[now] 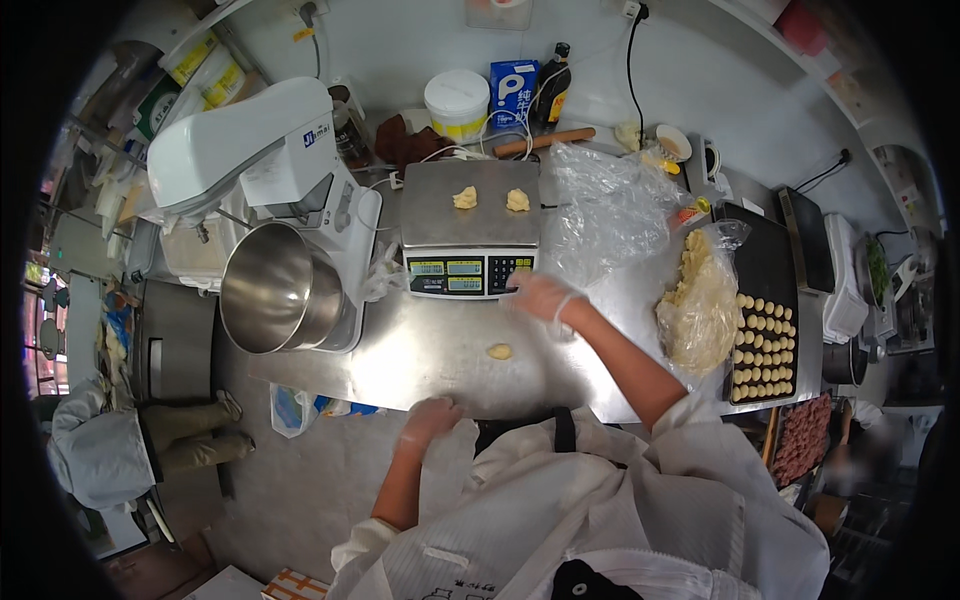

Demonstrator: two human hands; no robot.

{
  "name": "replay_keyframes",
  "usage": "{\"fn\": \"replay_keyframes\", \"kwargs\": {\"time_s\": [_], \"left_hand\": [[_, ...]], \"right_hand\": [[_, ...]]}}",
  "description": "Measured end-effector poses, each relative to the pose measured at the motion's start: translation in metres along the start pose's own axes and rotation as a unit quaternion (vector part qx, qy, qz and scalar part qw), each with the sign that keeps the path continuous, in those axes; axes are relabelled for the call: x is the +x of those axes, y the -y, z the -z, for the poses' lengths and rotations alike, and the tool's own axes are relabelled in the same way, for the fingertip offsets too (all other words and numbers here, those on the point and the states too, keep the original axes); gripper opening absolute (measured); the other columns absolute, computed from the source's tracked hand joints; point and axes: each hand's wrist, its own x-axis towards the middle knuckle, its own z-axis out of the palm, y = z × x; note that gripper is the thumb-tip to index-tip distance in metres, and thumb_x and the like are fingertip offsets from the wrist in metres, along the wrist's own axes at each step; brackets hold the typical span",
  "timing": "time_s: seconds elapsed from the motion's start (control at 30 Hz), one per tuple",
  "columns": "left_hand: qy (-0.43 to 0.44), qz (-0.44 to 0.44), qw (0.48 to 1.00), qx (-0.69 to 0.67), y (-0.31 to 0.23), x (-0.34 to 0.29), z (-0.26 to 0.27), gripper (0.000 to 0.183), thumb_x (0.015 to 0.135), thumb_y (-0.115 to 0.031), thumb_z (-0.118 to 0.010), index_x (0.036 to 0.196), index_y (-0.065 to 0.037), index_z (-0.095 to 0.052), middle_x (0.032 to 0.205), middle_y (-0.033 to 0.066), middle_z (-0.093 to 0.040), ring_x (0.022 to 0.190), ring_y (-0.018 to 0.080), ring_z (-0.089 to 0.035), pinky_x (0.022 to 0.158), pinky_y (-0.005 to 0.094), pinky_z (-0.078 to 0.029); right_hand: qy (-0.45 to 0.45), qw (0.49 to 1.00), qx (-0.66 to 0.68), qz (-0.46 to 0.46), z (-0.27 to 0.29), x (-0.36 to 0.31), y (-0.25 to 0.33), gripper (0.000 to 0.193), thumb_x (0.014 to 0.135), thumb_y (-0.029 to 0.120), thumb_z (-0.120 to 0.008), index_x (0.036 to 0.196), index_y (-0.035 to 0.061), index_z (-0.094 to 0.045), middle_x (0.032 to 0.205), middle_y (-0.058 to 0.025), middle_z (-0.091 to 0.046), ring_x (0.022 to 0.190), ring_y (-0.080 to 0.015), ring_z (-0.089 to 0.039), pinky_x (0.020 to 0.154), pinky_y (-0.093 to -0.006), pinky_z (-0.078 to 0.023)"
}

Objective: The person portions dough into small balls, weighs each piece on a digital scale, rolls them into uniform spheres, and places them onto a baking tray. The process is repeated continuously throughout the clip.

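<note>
My right hand (542, 297), in a clear plastic glove, reaches to the keypad of a digital scale (470, 236), fingers stretched toward its buttons and holding nothing. Two lumps of yellow dough, a left one (465, 198) and a right one (517, 200), rest on the scale's steel plate. A smaller dough piece (499, 351) lies on the steel table in front of the scale. By the table's front edge is my left hand (432, 420), its fingers too indistinct to read. Right of my right arm, a big mass of dough (697, 315) sits in clear plastic.
A black tray (765, 397) with rows of dough balls stands at the right. Crumpled plastic sheeting (615, 210) covers the table beside the scale. To the left are a stand mixer (240, 140) and a steel bowl (268, 290). A rolling pin (545, 141) lies behind. Another person (105, 440) stands far left.
</note>
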Motion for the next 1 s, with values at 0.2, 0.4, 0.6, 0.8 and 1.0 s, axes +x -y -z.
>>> {"fn": "replay_keyframes", "kwargs": {"time_s": [0.2,0.4,0.6,0.8,1.0], "left_hand": [[-0.057,-0.099,0.993,-0.037,0.008,-0.023,-0.022,0.04,0.097,-0.042,-0.053,0.108,-0.007,-0.069,0.114,0.0196,-0.069,0.107,0.0408,-0.064,0.092,0.0498,-0.05],[-0.037,0.033,0.989,-0.137,-0.034,-0.035,0.041,0.042,0.098,-0.042,-0.054,0.113,-0.007,-0.07,0.108,0.0209,-0.071,0.104,0.0415,-0.065,0.094,0.0491,-0.05],[-0.08,-0.007,0.853,-0.515,-0.025,0.012,0.065,0.052,0.1,-0.054,-0.05,0.106,-0.006,-0.067,0.104,0.0119,-0.073,0.095,0.0305,-0.068,0.084,0.0415,-0.052],[0.14,-0.137,0.583,-0.788,-0.132,0.072,0.156,0.056,0.102,-0.06,-0.048,0.121,-0.009,-0.063,0.096,0.0004,-0.066,0.081,0.0112,-0.061,0.07,0.0254,-0.047],[0.224,-0.194,0.794,-0.53,-0.163,0.094,0.174,0.048,0.101,-0.058,-0.053,0.112,-0.012,-0.064,0.082,-0.0043,-0.057,0.066,0.0048,-0.045,0.058,0.0204,-0.033]], "right_hand": [[-0.304,0.944,-0.112,-0.064,0.057,0.082,0.014,0.045,0.089,0.031,-0.068,0.125,0.0061,-0.06,0.112,-0.0246,-0.067,0.109,-0.0394,-0.065,0.095,-0.0448,-0.051],[-0.214,0.952,-0.202,-0.081,0.082,0.135,-0.025,0.045,0.087,0.028,-0.076,0.122,0.0056,-0.059,0.11,-0.0187,-0.069,0.099,-0.0337,-0.069,0.086,-0.0407,-0.055],[-0.131,0.864,0.485,0.019,0.043,0.035,0.037,0.04,0.095,0.027,-0.073,0.124,0.0078,-0.052,0.11,-0.0062,-0.068,0.095,-0.0135,-0.067,0.079,-0.0279,-0.056],[-0.215,0.965,0.063,0.136,0.008,-0.066,0.063,0.023,0.082,0.014,-0.077,0.102,0.0033,-0.074,0.106,-0.0145,-0.072,0.098,-0.0281,-0.069,0.086,-0.0395,-0.055],[-0.087,0.995,0.058,0.004,0.045,-0.105,0.041,0.021,0.083,0.017,-0.071,0.098,0.0037,-0.073,0.089,-0.0177,-0.07,0.085,-0.036,-0.067,0.08,-0.0438,-0.054]]}}
